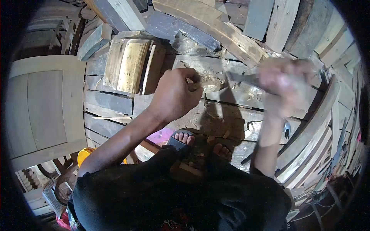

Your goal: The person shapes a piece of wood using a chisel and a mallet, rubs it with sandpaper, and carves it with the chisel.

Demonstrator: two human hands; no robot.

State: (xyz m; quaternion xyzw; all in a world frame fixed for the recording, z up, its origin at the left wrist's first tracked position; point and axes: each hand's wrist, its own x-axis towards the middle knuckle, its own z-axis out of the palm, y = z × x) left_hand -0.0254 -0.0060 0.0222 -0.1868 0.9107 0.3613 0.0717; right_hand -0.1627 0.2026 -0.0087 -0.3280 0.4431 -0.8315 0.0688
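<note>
My left hand (177, 92) is closed in a pinch, its thumb and forefinger on the end of a small pale piece of wood (212, 87) held low over the floorboards. My right hand (283, 81), smeared by motion, is wrapped round a knife-like tool whose dark blade (243, 78) points left toward that piece. Its handle is hidden in my fist, and the exact kind of tool is unclear. A gap separates the blade from the wood. Wood shavings (202, 73) lie scattered around and beyond my left hand.
A block of curved wooden boards (125, 65) stands left of my left hand. Long planks (216, 27) lie across the far side, and stacked curved strips (308, 150) line the right. A panelled wooden door (42, 104) lies at the left, near a yellow object (83, 156).
</note>
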